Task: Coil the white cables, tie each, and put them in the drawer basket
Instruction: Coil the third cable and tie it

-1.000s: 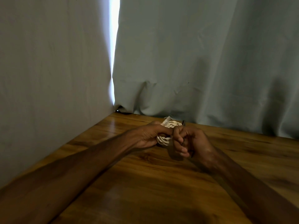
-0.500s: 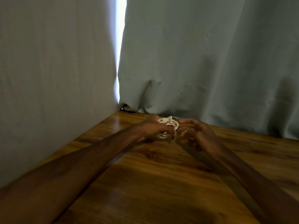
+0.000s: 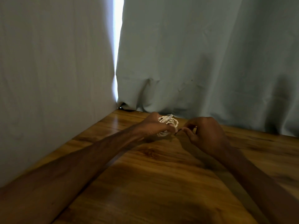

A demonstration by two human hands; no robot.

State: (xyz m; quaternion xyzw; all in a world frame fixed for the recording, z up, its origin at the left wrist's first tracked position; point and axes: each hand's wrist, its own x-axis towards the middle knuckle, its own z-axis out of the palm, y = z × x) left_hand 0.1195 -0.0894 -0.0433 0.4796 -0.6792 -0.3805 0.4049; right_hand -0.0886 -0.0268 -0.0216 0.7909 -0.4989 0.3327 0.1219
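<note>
The left hand [image 3: 153,126] grips the coiled white cable [image 3: 169,122]; at its 3 o'clock, the right hand [image 3: 205,133] pinches a thin dark tie [image 3: 177,131].

Readable text: none in view.
White cable coil [image 3: 169,123]: no print or brand mark legible; part of the surface is covered.
Tie [image 3: 178,131]: thin and dark, too small to show any marking.
Wooden table [image 3: 161,183]: wood grain only, no label or number.
Curtain [image 3: 202,62]: plain cloth, no sign or lettering.
</note>
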